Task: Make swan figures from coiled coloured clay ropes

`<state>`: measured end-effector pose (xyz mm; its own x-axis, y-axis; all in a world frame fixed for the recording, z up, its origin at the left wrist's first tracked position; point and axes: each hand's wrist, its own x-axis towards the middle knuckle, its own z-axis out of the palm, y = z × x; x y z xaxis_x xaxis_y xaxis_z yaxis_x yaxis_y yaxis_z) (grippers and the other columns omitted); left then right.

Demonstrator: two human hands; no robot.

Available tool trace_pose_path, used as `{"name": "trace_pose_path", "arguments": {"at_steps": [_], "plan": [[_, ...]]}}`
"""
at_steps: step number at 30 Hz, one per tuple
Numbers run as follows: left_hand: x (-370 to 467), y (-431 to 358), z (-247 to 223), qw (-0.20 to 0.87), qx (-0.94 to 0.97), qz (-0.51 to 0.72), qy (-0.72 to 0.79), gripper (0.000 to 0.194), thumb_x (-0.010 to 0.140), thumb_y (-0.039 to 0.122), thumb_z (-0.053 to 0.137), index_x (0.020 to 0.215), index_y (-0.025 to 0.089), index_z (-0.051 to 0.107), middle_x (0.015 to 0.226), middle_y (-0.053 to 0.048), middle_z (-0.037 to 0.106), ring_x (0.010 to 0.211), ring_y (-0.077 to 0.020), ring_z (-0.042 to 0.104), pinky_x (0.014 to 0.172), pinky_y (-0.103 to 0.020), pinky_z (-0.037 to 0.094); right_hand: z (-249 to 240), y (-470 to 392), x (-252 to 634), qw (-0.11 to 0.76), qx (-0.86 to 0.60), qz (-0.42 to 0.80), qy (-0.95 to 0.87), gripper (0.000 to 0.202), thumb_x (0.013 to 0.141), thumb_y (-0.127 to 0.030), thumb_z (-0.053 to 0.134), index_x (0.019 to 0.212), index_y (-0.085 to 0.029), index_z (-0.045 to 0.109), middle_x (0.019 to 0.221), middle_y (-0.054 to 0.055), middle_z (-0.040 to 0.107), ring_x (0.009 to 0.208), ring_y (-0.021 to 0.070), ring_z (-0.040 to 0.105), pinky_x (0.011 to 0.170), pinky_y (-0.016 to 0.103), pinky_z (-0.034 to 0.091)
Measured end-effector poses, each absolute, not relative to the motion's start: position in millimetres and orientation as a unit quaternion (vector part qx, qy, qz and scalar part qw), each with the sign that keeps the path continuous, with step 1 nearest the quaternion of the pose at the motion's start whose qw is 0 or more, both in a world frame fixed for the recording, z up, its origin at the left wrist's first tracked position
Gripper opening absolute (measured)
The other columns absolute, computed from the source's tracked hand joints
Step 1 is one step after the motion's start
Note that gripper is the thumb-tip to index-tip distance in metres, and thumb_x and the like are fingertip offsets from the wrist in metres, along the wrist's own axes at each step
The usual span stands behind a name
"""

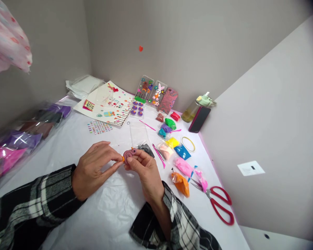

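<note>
Between the thumb and fingers of my right hand [146, 168] is a small mauve clay figure [129, 156] with a coiled body and a dark dot like an eye. A bit of orange shows at its upper right, beside the dot. My left hand [95, 168] pinches a small orange clay piece [123, 158] against the figure's left edge. Both hands are raised over the white-covered table. Just behind the right fingers lies a packet of black clay [146, 150], partly hidden. Pink modelling tools [159, 156] lie to its right.
Clay packets, including orange [181, 184] and blue [182, 151], lie on the right near red-handled scissors [220, 205]. Decorated phone cases [156, 93], a bottle [191, 110] and a phone [199, 119] stand at the back. Bagged clay [23, 140] lines the left; a decorated sheet [96, 107] lies behind.
</note>
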<state>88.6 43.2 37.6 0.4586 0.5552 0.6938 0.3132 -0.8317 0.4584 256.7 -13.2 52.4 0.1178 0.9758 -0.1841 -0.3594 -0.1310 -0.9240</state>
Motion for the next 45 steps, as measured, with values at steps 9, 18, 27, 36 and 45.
{"name": "trace_pose_path", "arguments": {"at_steps": [9, 18, 27, 36, 45], "plan": [[88.8, 42.7, 37.4, 0.14, 0.841, 0.439, 0.282, 0.008, 0.097, 0.026, 0.061, 0.089, 0.028, 0.062, 0.078, 0.005, 0.074, 0.073, -0.0187, 0.07, 0.102, -0.047, 0.05, 54.2, -12.8, 256.1, 0.579, -0.481, 0.571, -0.329, 0.03, 0.073, -0.039, 0.087, 0.091, -0.018, 0.076, 0.086, 0.002, 0.072, 0.072, 0.0138, 0.06, 0.072, 0.028, 0.049], [86.8, 42.6, 33.6, 0.113, 0.848, 0.448, 0.26, 0.002, 0.099, 0.025, 0.061, 0.101, 0.025, 0.061, 0.084, 0.003, 0.072, 0.083, -0.0195, 0.07, 0.104, -0.045, 0.05, 57.0, -13.2, 258.0, 0.595, -0.48, 0.562, -0.316, 0.031, 0.071, -0.04, 0.088, 0.088, -0.018, 0.075, 0.086, 0.003, 0.072, 0.07, 0.0129, 0.059, 0.071, 0.027, 0.048], [85.8, 37.5, 27.6, 0.162, 0.842, 0.423, 0.294, 0.005, 0.101, 0.029, 0.056, 0.101, 0.026, 0.06, 0.08, 0.003, 0.069, 0.085, -0.0197, 0.069, 0.105, -0.041, 0.051, 102.1, -59.6, 299.3, 0.584, -0.536, 0.53, -0.301, 0.027, 0.069, -0.041, 0.092, 0.082, -0.022, 0.077, 0.085, 0.003, 0.069, 0.069, 0.0145, 0.058, 0.068, 0.028, 0.052], [86.3, 34.2, 26.5, 0.163, 0.839, 0.435, 0.285, 0.004, 0.1, 0.027, 0.055, 0.099, 0.027, 0.059, 0.083, 0.004, 0.07, 0.09, -0.0198, 0.071, 0.106, -0.037, 0.05, 118.8, -22.9, 443.6, 0.61, -0.621, 0.385, -0.308, 0.041, 0.058, -0.038, 0.097, 0.088, -0.019, 0.076, 0.094, 0.002, 0.071, 0.072, 0.0111, 0.061, 0.069, 0.024, 0.056], [88.5, 34.7, 19.1, 0.159, 0.832, 0.445, 0.291, 0.008, 0.099, 0.032, 0.057, 0.094, 0.029, 0.062, 0.085, 0.003, 0.074, 0.097, -0.0226, 0.072, 0.093, -0.032, 0.055, 105.7, 62.1, 510.0, 0.508, -0.703, 0.359, -0.345, 0.02, 0.09, -0.028, 0.077, 0.099, -0.012, 0.069, 0.096, 0.004, 0.071, 0.078, 0.0139, 0.067, 0.07, 0.028, 0.058]]}}
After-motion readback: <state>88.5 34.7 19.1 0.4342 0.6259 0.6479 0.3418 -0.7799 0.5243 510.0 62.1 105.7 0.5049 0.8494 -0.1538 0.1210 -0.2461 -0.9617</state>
